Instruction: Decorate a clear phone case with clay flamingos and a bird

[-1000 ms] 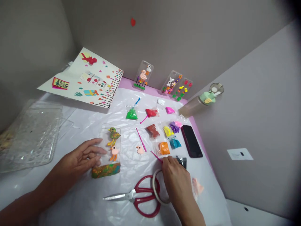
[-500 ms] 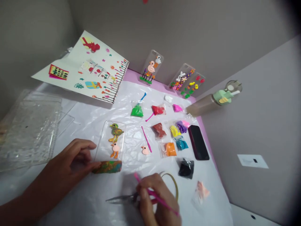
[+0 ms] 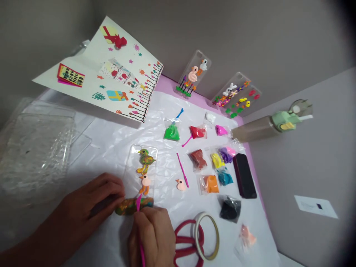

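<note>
Evidently, the right hand (image 3: 154, 233) clasps the pink tool (image 3: 138, 204), tip over the clay (image 3: 125, 207); the left hand (image 3: 91, 205) (grip unclear) sits beside it.

Nothing legible: only blurred dark lettering (image 3: 72, 76) on the yellow label (image 3: 64, 69) of the white card (image 3: 85, 97)

The desk, spread with a crinkled white plastic sheet (image 3: 108, 148), bears a clear phone case with clay birds (image 3: 151, 185), small bags of coloured clay (image 3: 197, 158), red-handled scissors (image 3: 185, 239) under a cream ring of tape (image 3: 216, 244), a black phone (image 3: 244, 176) and a blue-tipped tool (image 3: 180, 112).
</note>
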The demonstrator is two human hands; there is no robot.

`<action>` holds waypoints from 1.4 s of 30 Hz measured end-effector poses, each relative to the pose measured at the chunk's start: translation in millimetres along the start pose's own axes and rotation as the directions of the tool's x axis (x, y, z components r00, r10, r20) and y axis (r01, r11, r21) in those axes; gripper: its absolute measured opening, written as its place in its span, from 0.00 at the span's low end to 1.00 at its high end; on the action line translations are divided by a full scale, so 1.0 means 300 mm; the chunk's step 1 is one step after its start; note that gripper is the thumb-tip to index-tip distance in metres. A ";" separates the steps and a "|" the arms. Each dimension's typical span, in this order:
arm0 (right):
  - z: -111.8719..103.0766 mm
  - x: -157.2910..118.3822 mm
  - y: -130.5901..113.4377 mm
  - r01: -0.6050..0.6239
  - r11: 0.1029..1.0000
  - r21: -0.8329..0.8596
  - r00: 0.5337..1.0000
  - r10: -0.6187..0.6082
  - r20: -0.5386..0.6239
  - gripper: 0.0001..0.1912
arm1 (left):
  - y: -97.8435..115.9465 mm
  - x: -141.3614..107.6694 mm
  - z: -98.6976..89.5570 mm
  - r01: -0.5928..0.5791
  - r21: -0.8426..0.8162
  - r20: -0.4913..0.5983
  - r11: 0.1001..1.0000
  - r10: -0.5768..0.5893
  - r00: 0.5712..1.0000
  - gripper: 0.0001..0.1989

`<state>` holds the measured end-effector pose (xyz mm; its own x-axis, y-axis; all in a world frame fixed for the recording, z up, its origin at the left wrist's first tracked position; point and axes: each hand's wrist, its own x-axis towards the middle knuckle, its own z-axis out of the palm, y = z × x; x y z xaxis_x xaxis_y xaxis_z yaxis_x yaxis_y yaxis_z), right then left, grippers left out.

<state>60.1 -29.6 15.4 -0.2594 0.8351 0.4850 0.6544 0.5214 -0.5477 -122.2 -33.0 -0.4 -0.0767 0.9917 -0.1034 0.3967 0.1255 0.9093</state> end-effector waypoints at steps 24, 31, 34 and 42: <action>0.022 0.002 0.002 -0.067 0.997 -0.045 0.996 0.070 0.057 0.15 | -0.011 -0.010 0.011 0.056 -0.016 -0.003 0.998 -0.056 0.998 0.08; 0.036 0.002 -0.001 -0.076 0.991 -0.106 0.988 0.089 0.127 0.14 | -0.006 -0.007 0.008 0.042 0.010 0.018 0.999 -0.043 0.999 0.08; 0.028 0.009 -0.007 -0.071 0.992 -0.108 0.988 0.084 0.127 0.15 | -0.007 -0.003 0.006 0.033 0.001 0.025 0.999 -0.033 0.999 0.08; 0.024 0.026 -0.021 -0.113 0.994 0.002 0.992 0.113 -0.061 0.13 | -0.041 -0.007 0.002 0.006 0.040 0.066 0.999 -0.008 0.998 0.06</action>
<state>48.7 -25.1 17.8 -0.1396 0.8766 0.4606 0.6781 0.4236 -0.6006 -126.3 -36.7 -11.7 -0.0193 0.9903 -0.1375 0.4328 0.1322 0.8918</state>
